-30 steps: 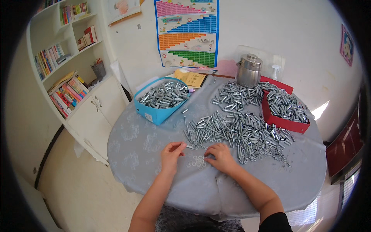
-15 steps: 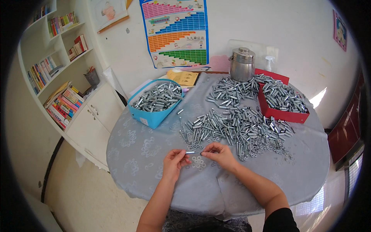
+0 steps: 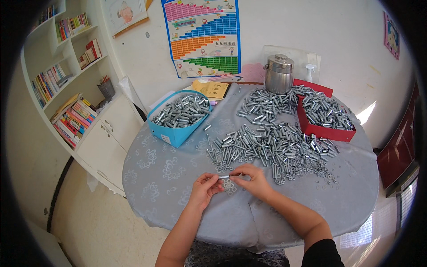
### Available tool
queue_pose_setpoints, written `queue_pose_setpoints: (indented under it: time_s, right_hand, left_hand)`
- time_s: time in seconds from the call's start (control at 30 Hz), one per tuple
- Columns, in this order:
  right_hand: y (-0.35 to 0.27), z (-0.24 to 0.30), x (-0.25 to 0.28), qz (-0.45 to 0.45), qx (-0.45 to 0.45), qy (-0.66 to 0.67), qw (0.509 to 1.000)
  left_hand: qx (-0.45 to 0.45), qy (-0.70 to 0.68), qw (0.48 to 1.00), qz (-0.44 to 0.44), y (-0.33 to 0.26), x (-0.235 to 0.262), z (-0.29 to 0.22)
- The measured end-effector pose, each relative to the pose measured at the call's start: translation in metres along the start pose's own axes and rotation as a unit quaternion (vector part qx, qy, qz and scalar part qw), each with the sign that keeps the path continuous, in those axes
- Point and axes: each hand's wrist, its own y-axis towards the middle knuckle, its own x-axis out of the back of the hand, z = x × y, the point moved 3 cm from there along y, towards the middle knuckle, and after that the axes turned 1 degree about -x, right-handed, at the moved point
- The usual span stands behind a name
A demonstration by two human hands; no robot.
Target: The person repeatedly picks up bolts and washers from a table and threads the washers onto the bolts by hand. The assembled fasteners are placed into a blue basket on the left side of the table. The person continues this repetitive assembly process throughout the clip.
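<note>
At the near edge of the round bench [image 3: 147,187], covered in a grey patterned cloth, both hands meet over one small metal bolt [image 3: 224,176]. Left hand [image 3: 205,189]: fingers narrowed to a pinch on the bolt's left end. Right hand [image 3: 253,180]: fingers likewise closed on the right end, apparently on a small part at that end, though the part itself is too small to make out. The bolt is held level between the two hands, just above the cloth, a posture that would suit turning one piece onto another; this is a judgement.

Directly under the hands lies a small cluster of nuts or washers [image 3: 231,187], kept within easy fingertip reach. Just beyond, a broad loose heap of bolts [image 3: 267,144] spreads across the middle of the bench, near enough to be drawn from without leaning. A blue bin [image 3: 175,133] full of similar bolts stands at the far left, and a red tray [image 3: 322,130], also loaded, at the far right; the two stand well apart, which would keep their contents from mixing.

At the far edge stand a steel canister [image 3: 279,73] and a spray bottle [image 3: 310,72], clear of the working area. A bookshelf [image 3: 66,89] and white cabinet [image 3: 106,138] stand to the left; a coloured chart [image 3: 202,35] hangs on the wall.
</note>
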Motion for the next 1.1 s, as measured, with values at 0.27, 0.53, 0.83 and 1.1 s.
queue_pose_setpoints:
  time_s: [0.27,0.53,0.83,1.1]
  right_hand:
    - [0.01,-0.008,0.023,-0.139,-0.065,0.01,0.988]
    - [0.003,-0.015,0.023,-0.041,0.091,-0.339,0.935]
    - [0.006,-0.015,0.015,-0.016,-0.038,-0.183,0.982]
    - [0.006,-0.018,0.004,0.035,-0.153,0.157,0.975]
  left_hand:
    - [-0.024,-0.02,0.999,-0.013,-0.001,-0.001,0.001]
    - [-0.032,-0.024,0.999,-0.026,-0.001,0.001,-0.004]
    - [-0.033,-0.011,0.999,-0.031,-0.001,0.003,-0.005]
    - [0.001,0.015,1.0,-0.001,0.0,0.002,0.0]
